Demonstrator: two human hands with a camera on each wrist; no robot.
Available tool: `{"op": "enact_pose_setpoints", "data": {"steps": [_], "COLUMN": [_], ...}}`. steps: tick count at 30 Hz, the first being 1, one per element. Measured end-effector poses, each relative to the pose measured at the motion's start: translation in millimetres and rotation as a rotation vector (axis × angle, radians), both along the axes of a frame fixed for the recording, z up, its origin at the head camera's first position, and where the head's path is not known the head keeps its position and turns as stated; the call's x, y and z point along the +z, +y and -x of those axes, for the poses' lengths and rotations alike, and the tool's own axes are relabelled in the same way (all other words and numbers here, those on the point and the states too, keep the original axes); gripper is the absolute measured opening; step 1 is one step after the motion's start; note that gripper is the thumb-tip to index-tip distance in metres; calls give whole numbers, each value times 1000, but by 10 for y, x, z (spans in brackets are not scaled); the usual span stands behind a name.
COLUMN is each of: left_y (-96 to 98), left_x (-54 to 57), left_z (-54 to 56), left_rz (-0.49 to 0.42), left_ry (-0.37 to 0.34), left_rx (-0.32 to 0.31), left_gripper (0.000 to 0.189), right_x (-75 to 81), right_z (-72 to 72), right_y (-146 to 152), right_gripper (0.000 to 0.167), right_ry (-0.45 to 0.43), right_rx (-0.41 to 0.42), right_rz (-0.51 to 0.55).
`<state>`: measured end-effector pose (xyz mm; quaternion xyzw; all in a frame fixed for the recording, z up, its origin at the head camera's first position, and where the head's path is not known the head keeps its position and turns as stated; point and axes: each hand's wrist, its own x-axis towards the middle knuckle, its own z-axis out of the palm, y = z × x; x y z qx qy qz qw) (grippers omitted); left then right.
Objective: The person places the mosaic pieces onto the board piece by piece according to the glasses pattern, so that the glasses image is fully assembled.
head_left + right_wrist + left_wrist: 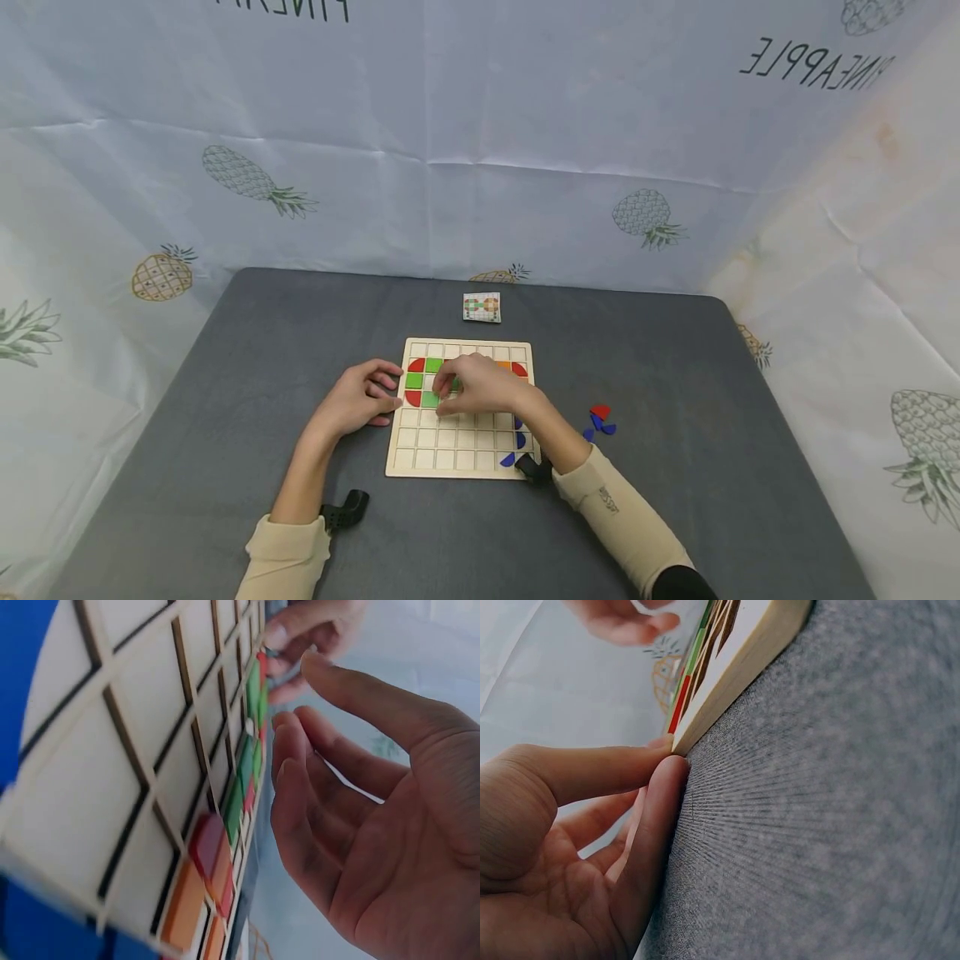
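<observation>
A wooden grid board (pixel 446 437) lies on the grey table, bearing red curved pieces (pixel 413 398), green squares (pixel 414 381) and orange pieces in its upper rows. My left hand (pixel 358 398) is at the board's left edge; in the left wrist view its thumb and a finger pinch the rim. Over the upper middle of the grid hovers my right hand (pixel 480 385), hiding several cells. In the right wrist view its fingers (pixel 289 810) bend loosely, apart from the thumb, with no piece visible between them. Blue pieces (pixel 507 459) sit at the board's lower right.
Beyond the board lies a small printed pattern card (pixel 482 307). Right of the board are loose pieces, a red one (pixel 600 412) and several blue ones (pixel 609 429). Black wrist mounts (pixel 347 510) stick out by both sleeves. A pineapple-print cloth (pixel 450 217) hangs behind the table.
</observation>
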<state>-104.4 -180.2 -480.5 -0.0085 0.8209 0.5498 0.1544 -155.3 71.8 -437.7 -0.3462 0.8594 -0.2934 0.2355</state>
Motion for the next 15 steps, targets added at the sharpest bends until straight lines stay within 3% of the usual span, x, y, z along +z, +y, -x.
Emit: {"op": "enact_pose_setpoints", "data": {"steps": [11, 15], "left_y": [-2, -4], "left_x": [-6, -5], "left_z": [-2, -12], "left_rz": [11, 10], "left_ry": [4, -1], "left_rx": [3, 2], "left_gripper": [47, 47], "right_x": [133, 155], "right_z": [-12, -7], "right_y": [578, 827], "right_gripper": [30, 31], "right_ry": [-74, -43], "right_rx": [-119, -158], "right_rz": [81, 58]}}
